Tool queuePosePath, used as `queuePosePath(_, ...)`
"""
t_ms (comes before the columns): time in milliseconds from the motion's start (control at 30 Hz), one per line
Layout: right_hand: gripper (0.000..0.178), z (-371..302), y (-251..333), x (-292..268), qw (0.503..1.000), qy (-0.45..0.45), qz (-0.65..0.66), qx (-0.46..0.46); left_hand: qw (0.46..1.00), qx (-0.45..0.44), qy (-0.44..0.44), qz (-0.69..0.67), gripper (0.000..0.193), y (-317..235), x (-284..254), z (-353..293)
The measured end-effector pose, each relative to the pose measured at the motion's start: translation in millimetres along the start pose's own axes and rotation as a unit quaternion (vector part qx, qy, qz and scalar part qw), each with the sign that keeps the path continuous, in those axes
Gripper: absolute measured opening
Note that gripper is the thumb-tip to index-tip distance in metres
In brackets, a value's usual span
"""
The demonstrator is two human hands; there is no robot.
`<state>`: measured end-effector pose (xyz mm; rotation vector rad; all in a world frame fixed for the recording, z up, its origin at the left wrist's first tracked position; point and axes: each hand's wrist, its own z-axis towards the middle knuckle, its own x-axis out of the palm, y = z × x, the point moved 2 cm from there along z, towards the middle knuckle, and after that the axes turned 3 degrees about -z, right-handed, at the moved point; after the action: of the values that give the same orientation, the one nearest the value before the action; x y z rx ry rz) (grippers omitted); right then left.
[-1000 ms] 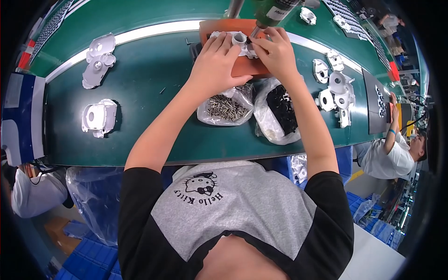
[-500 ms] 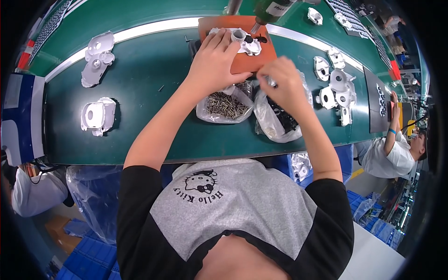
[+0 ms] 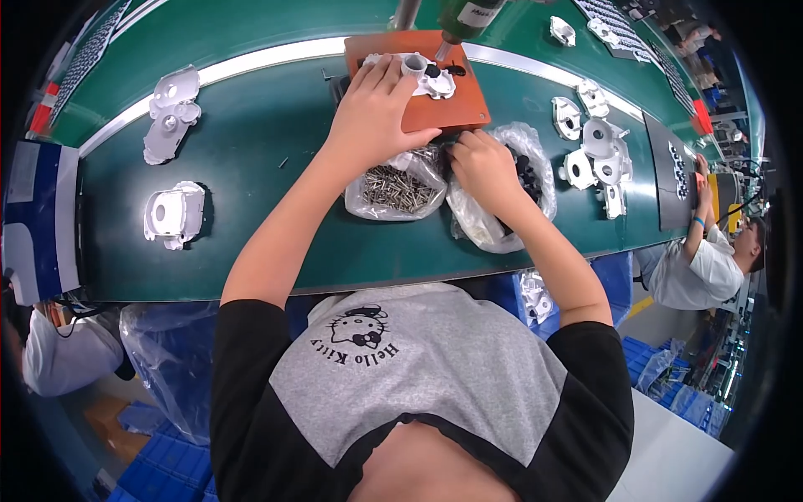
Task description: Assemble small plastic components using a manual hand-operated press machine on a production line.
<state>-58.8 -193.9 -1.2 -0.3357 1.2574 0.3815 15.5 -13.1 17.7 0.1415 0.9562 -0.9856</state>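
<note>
White casting: we log it on the orange fixture plate at the far edge of the green bench, under a green driver hanging from above. It is an irregular pale plastic part with a round socket and a dark insert beside it. Our left hand lies flat over it, fingers spread and pressing, not clenched.

Packages: two clear bags sit just before the plate, side by side. The left bag holds silvery screws; the right bag holds small black parts. Our right hand is at the mouth of the right bag, fingers curled in; we cannot tell what they pinch.

Other stock: white castings lie to the left and right. A blue and white panel stands at the left end. A co-worker in white sits at the right.
</note>
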Motion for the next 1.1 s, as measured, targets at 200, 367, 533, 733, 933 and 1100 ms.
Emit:
queuePosePath(200,0.008,2,0,-4,0.999,-0.028,0.014,0.009,1.0,0.001,0.006,-0.008,0.065,2,1,-1)
queuePosePath(367,0.017,1,3,-6,1.0,0.009,0.007,0.019,1.0,0.01,-0.004,-0.004,0.067,2,2,-2)
queuePosePath(533,0.009,1,0,2,1.0,-0.006,-0.019,0.016,1.0,0.018,-0.009,-0.001,0.07,2,2,-2)
queuePosePath(733,0.008,3,1,2,1.0,-0.018,-0.006,0.025,1.0,0.004,-0.003,0.001,0.064,2,2,-2)
queuePosePath(933,0.01,5,1,3,1.0,0.01,-0.014,0.021,1.0,0.005,0.004,0.001,0.064,1,2,-1)
queuePosePath(1100,0.011,7,-1,9,0.999,0.043,-0.02,0.014,1.0,-0.005,-0.002,-0.003,0.064,2,2,-2)
